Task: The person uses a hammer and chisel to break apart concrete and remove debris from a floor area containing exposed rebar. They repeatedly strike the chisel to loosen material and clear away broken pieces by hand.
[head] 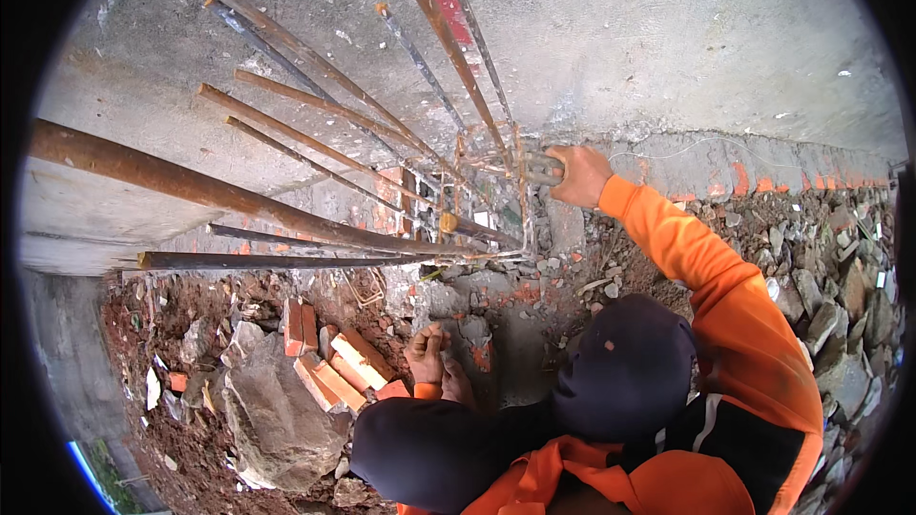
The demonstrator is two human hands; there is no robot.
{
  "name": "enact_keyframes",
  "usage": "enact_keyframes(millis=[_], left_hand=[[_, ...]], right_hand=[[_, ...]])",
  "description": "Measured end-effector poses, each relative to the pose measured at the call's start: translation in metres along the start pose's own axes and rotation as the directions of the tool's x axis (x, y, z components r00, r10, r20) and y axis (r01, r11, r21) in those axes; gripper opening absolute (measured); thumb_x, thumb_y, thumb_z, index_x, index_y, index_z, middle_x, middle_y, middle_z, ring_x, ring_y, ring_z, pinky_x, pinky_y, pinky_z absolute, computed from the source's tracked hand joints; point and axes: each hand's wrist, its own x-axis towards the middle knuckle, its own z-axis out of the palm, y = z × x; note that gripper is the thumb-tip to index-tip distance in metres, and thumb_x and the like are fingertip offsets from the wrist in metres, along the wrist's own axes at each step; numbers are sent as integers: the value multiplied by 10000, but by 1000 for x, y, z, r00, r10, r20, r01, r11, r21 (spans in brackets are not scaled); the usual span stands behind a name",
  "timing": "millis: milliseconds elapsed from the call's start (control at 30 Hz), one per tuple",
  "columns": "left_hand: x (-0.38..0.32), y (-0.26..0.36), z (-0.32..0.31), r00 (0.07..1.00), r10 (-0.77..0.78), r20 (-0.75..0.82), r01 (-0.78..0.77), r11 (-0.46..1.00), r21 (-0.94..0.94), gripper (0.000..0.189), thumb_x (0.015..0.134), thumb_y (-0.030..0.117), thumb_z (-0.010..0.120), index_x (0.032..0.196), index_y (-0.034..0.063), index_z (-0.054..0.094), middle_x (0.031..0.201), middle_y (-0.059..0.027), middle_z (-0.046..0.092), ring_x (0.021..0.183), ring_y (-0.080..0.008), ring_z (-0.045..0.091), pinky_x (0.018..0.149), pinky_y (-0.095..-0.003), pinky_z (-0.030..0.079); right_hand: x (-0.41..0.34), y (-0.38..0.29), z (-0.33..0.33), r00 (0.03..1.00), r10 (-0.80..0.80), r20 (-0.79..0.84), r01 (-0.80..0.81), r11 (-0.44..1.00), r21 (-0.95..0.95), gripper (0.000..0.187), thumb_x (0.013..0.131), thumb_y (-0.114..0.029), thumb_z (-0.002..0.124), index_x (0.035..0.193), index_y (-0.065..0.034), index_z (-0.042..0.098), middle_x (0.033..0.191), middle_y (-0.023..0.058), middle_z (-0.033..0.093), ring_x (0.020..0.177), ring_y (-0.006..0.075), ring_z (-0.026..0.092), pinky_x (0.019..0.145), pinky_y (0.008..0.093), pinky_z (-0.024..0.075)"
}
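My right hand [581, 175], in an orange sleeve, reaches to the right side of a cage of rusty steel reinforcing bars [469, 79]. Its fingertips meet grey, dirt-coloured shapes beside the upright wire ties; whether it grips them is unclear. Lower down, my left hand [427, 352] is held with its fingers curled together in front of the bars' base, near a broken masonry edge [476, 343]. Nothing can be made out between its fingers. Thin rusty steel stirrups [526, 207] ring the bars low down.
Long bars fan out to the upper left against a concrete wall [680, 43]. Broken red bricks [351, 365] and a large rock [279, 408] lie on soil at the lower left. Rubble stones [823, 315] cover the right. My dark-clothed knees [630, 365] are close below.
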Motion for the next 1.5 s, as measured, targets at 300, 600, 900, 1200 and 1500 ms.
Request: enact_keyframes(millis=[300, 600, 900, 1200, 1500], left_hand=[[-2, 6, -5, 999, 54, 2, -54, 999, -6, 202, 900, 122, 594, 1021, -34, 637, 801, -59, 656, 700, -105, 611, 664, -246, 507], [-11, 14, 1, 995, 36, 95, -27, 995, -98, 199, 901, 110, 583, 1023, -38, 634, 821, -57, 651, 728, -112, 606, 662, -251, 499], [-10, 16, -9, 975, 32, 219, -11, 995, -100, 210, 906, 118, 579, 1039, -37, 629, 827, -54, 657, 730, -103, 600, 659, -237, 484], [-37, 24, -15, 943, -104, 316, 174, 963, -203, 194, 913, 107, 564, 1013, -48, 621, 827, -60, 657, 719, -98, 591, 660, -237, 474], [-21, 27, -19, 818, -46, 573, 176, 969, -173, 243, 926, 101, 546, 1095, -68, 589, 854, -86, 639, 745, -157, 627, 611, -269, 471]], right_hand=[[2, -33, -33, 993, -96, -63, 92, 994, -63, 487, 590, -162, 690, 1063, -69, 618, 768, 142, 665, 755, 357, 646, 681, 423, 505], [4, -72, -87, 989, -141, -41, 127, 961, -248, 501, 585, -164, 689, 1074, -81, 619, 805, 140, 666, 782, 356, 646, 679, 418, 513], [-2, -95, -105, 986, -145, -82, 118, 955, -271, 420, 615, -133, 659, 1031, -82, 638, 821, 155, 655, 793, 350, 641, 673, 419, 501], [0, -106, -100, 983, -173, -62, 121, 862, -493, 376, 639, -132, 642, 1013, -91, 631, 823, 131, 663, 782, 345, 642, 671, 426, 499], [-66, -103, -59, 938, 252, -239, -346, 752, -561, 370, 707, -234, 672, 1013, -65, 552, 896, 181, 650, 827, 358, 644, 702, 460, 505]])
